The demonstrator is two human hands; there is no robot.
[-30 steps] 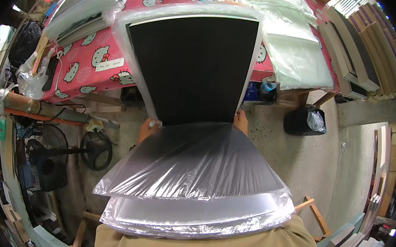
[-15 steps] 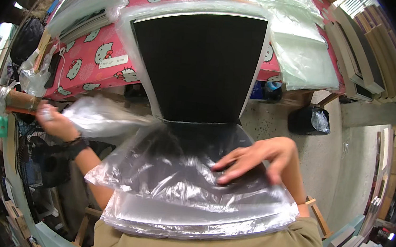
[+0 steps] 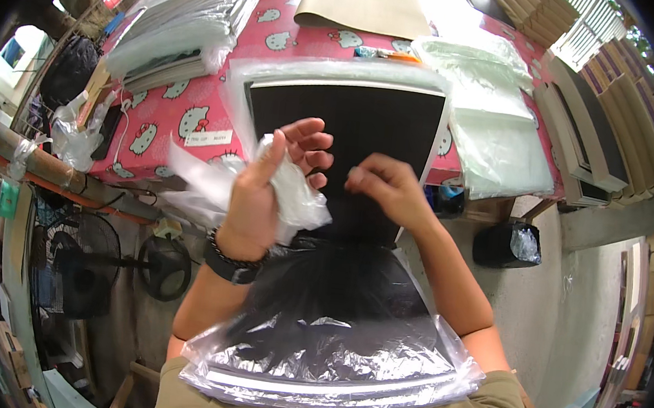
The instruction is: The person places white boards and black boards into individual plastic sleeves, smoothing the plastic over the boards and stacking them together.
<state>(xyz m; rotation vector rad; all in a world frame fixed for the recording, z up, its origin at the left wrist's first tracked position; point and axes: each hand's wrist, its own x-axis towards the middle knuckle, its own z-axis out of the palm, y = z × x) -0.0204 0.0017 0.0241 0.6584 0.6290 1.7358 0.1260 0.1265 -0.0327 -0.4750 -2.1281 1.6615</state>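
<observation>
Left hand [image 3: 255,201] clasps crumpled plastic [image 3: 298,199]; right hand [image 3: 392,193] curls (whether gripping, I cannot tell) above black sheet [image 3: 367,117].

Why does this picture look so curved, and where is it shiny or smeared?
Head view: fisheye distortion bends straight edges, with black corners; head view: white glare streaks the clear plastic sleeve over the lap; head view: the crumpled plastic at the left hand smears leftward, probably motion blur.

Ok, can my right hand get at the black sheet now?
Likely yes: your right hand is over the black sheet, whose upper part looks bare; the crumpled plastic is in your left hand, to one side.
</observation>
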